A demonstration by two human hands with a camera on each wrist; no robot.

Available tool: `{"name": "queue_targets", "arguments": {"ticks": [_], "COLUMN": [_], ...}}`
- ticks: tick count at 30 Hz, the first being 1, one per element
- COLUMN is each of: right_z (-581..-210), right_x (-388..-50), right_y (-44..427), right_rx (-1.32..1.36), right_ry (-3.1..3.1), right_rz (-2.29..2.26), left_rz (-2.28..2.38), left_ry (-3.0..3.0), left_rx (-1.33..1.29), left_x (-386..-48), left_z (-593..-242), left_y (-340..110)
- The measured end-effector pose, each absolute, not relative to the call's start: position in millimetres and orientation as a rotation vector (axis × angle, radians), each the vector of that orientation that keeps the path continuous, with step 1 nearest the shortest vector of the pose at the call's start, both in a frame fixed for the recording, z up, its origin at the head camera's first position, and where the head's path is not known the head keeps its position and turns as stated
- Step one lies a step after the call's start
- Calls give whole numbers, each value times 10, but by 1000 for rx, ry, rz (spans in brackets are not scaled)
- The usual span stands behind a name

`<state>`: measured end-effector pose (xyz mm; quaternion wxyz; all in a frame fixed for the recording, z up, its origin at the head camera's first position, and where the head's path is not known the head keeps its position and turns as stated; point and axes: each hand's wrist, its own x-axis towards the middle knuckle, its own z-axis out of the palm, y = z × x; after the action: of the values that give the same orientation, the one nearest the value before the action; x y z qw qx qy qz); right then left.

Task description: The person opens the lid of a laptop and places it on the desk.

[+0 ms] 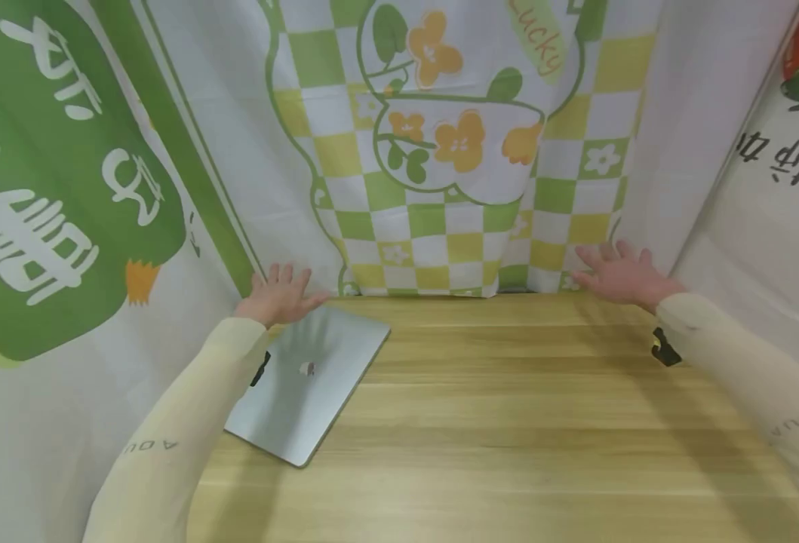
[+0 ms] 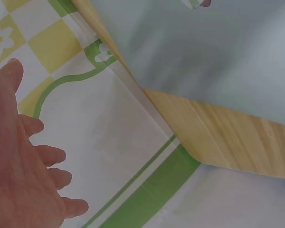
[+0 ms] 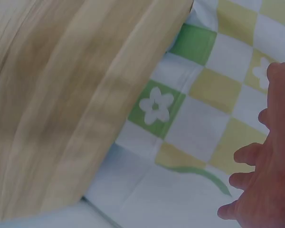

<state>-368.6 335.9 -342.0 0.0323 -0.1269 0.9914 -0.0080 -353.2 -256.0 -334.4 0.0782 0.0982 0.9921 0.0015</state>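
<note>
A closed silver laptop (image 1: 334, 354) lies at an angle on the left of the wooden table, a small logo on its lid. Above its far corner hovers my left hand (image 1: 282, 294), fingers spread and holding nothing; its shadow falls on the lid. Over the table's far right edge, my right hand (image 1: 626, 275) is also spread, with nothing in it. In the left wrist view the left hand (image 2: 23, 161) shows at the left side, apart from the laptop (image 2: 218, 52). The right wrist view has the right hand (image 3: 266, 161) in front of the checked cloth.
The wooden table (image 1: 494, 422) runs up to a hanging curtain (image 1: 453, 226) with green and yellow checks. A green-printed cloth (image 1: 53, 188) hangs on the left, and a white cloth (image 1: 772, 226) with a tomato print hangs on the right.
</note>
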Motion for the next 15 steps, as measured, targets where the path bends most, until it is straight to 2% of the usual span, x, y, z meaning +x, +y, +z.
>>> {"name": "queue_targets", "arguments": {"ticks": [9,15], "right_z": [-3583,-3699], "right_x": [-3729,-3747], "right_y": [3149,2927], "right_rx": [-504,-582], "right_ry": [3110,3103], "right_rz": [76,-37], "left_rz": [85,113], "left_ry": [2948,2952], "left_rx": [269,249], "left_x": [-3487,-3463], "left_z": [-3440,-3582], "left_y": [-2627,-2643]}}
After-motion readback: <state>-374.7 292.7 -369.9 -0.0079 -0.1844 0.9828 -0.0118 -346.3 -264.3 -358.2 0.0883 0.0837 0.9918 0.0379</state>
